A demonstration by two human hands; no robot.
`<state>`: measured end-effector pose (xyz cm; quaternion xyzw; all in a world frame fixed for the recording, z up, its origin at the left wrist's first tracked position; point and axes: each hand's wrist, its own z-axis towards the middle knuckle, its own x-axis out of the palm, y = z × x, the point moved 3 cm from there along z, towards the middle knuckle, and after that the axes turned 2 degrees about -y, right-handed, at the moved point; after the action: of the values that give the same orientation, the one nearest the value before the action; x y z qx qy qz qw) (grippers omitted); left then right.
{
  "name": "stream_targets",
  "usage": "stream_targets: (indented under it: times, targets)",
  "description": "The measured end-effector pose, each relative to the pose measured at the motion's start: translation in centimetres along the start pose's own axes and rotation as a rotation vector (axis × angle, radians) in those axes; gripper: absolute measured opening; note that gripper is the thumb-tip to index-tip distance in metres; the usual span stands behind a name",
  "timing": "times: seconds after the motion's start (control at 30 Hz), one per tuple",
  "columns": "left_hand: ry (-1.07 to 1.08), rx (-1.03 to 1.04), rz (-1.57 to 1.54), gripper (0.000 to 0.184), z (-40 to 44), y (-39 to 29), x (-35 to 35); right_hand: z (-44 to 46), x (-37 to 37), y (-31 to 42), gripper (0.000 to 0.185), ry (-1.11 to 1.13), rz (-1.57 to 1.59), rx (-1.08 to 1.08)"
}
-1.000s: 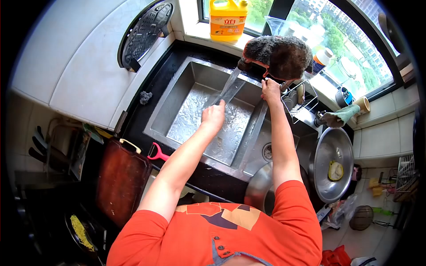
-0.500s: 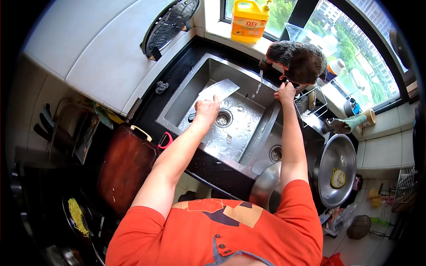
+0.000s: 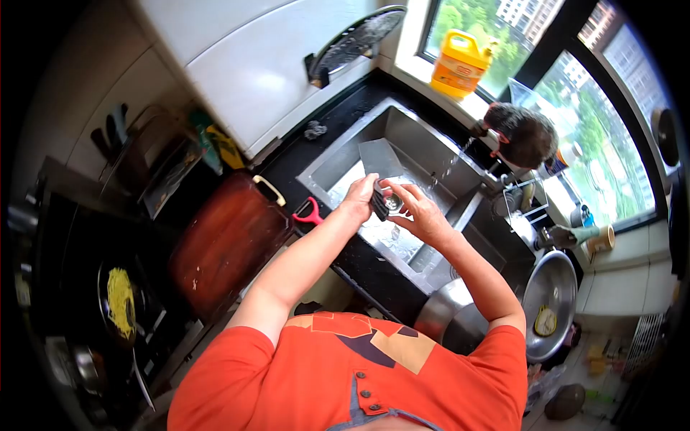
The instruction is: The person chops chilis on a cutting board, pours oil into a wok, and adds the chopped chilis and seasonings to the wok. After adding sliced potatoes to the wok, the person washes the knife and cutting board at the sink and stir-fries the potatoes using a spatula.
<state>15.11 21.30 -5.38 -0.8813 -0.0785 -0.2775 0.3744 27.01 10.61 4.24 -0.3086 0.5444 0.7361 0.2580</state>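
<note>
My left hand (image 3: 359, 197) is closed around the black handle of a cleaver, whose flat grey blade (image 3: 381, 158) points away over the sink (image 3: 345, 154). Beside the handle's end (image 3: 379, 204) is my right hand (image 3: 425, 215), fingers curved and spread, thumb apart. Whether its fingertips touch the handle I cannot tell. Water (image 3: 453, 161) runs from the tap (image 3: 478, 129) into the basin beyond my hands. Part of the blade's near end is hidden by my left fingers.
A red-handled peeler (image 3: 309, 211) and a brown cutting board (image 3: 230, 241) lie left of the sink. A dark fuzzy thing (image 3: 525, 136) hangs by the tap; a yellow detergent jug (image 3: 460, 65) stands on the sill. At right are metal bowls (image 3: 550, 287); a pan with yellow shreds (image 3: 121, 302) is lower left.
My right hand has left the tap area and come over the sink beside the cleaver's handle. My left hand has turned the cleaver. The water stream has become longer and broader. The view has shifted.
</note>
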Motion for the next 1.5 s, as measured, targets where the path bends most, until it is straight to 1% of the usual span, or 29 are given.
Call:
stream_targets:
  times: [0.03, 0.07, 0.1, 0.17, 0.23, 0.3, 0.37, 0.4, 0.47, 0.5, 0.53, 0.57, 0.6, 0.63, 0.67, 0.7, 0.77, 0.83, 0.87, 0.9, 0.93, 0.97, 1.0, 1.1, 1.13, 1.23, 1.37, 1.5]
  targets:
    - [0.031, 0.025, -0.037, 0.022, -0.2, 0.0, -0.1, 0.3, 0.5, 0.6, 0.07, -0.031, 0.025, -0.106]
    - [0.076, 0.004, -0.129, 0.022, -0.3, 0.1, 0.2, 0.8, 0.8, 1.8, 0.066, -0.125, 0.011, -0.234]
    - [0.112, -0.01, -0.224, 0.023, -0.5, 0.4, 0.2, 1.3, 1.2, 2.1, 0.058, -0.192, -0.087, -0.349]
    - [0.108, 0.038, -0.265, 0.024, -2.9, -0.2, 0.7, 2.3, 2.0, 2.9, 0.051, -0.294, -0.015, -0.35]
    - [0.217, 0.119, -0.34, 0.026, -5.1, -1.0, 0.8, 3.6, 2.3, 4.6, 0.041, -0.34, 0.118, -0.303]
    - [0.284, 0.128, -0.517, 0.024, -5.6, -1.1, 0.5, 4.6, 3.1, 6.2, 0.033, -0.389, 0.189, -0.3]
    - [0.253, 0.118, -0.506, 0.026, -8.4, -2.4, -0.3, 5.7, 4.0, 8.0, 0.017, -0.448, 0.261, -0.327]
    - [0.16, 0.087, -0.419, 0.029, -10.7, -3.9, -0.8, 6.3, 4.6, 8.9, 0.013, -0.419, 0.389, -0.226]
    - [0.18, 0.186, -0.258, 0.037, -14.3, -6.2, -2.8, 7.2, 4.9, 12.8, 0.007, -0.329, 0.644, -0.049]
    - [0.198, 0.245, -0.167, 0.04, -15.4, -7.3, -4.1, 8.1, 5.2, 14.0, 0.009, -0.331, 0.651, -0.07]
    - [0.295, 0.318, -0.103, 0.045, -15.6, -8.2, -5.9, 8.9, 5.4, 15.7, 0.009, -0.312, 0.634, -0.073]
    - [0.305, 0.354, -0.077, 0.044, -17.6, -9.7, -7.6, 9.8, 5.4, 17.7, 0.01, -0.294, 0.619, -0.078]
    - [0.219, 0.392, -0.021, 0.042, -18.9, -10.9, -9.7, 10.7, 5.6, 20.4, 0.011, -0.262, 0.631, -0.12]
    - [0.13, 0.423, 0.034, 0.039, -20.1, -11.9, -11.7, 11.7, 6.0, 22.1, 0.013, -0.254, 0.613, -0.101]
    - [0.073, 0.473, -0.026, 0.035, -20.4, -12.4, -14.0, 12.8, 6.5, 24.0, 0.014, -0.25, 0.605, -0.124]
    - [-0.007, 0.514, -0.008, 0.029, -22.0, -13.6, -16.1, 14.0, 6.9, 26.0, 0.016, -0.247, 0.597, -0.147]
    - [-0.108, 0.591, -0.02, 0.023, -23.3, -14.8, -21.0, 16.5, 7.8, 29.9, 0.022, -0.251, 0.595, -0.163]
    - [-0.22, 0.638, -0.057, 0.019, -24.9, -15.8, -24.9, 18.7, 9.1, 34.4, 0.023, -0.261, 0.648, -0.184]
    - [-0.276, 0.629, -0.058, 0.018, -25.7, -16.0, -26.8, 20.1, 9.9, 36.0, 0.023, -0.253, 0.673, -0.226]
    - [-0.272, 0.64, -0.066, 0.018, -26.1, -16.3, -28.3, 21.6, 10.7, 37.6, 0.024, -0.245, 0.698, -0.267]
    - [-0.343, 0.727, -0.11, 0.018, -26.7, -16.6, -29.7, 22.9, 11.3, 39.6, 0.024, -0.27, 0.648, -0.303]
    - [-0.414, 0.813, -0.153, 0.019, -27.5, -17.0, -30.9, 24.4, 11.9, 41.3, 0.026, -0.247, 0.641, -0.332]
    - [-0.447, 0.793, -0.144, 0.023, -28.5, -17.6, -31.9, 25.6, 12.6, 43.3, 0.026, -0.252, 0.645, -0.354]
    - [-0.457, 0.803, -0.212, 0.027, -30.3, -17.9, -33.8, 30.5, 15.3, 47.7, 0.022, -0.234, 0.747, -0.453]
    - [-0.45, 0.792, -0.187, 0.029, -30.8, -17.9, -34.3, 32.0, 16.3, 48.9, 0.021, -0.223, 0.746, -0.467]
    - [-0.436, 0.805, -0.189, 0.03, -31.0, -16.9, -36.0, 36.2, 19.4, 51.1, 0.021, -0.17, 0.738, -0.505]
    - [-0.46, 0.78, -0.174, 0.028, -31.9, -15.5, -38.1, 39.5, 22.4, 52.8, 0.027, -0.186, 0.542, -0.457]
    - [-0.492, 0.778, -0.199, 0.027, -33.2, -13.4, -41.2, 41.4, 22.7, 54.2, 0.029, -0.198, 0.446, -0.396]
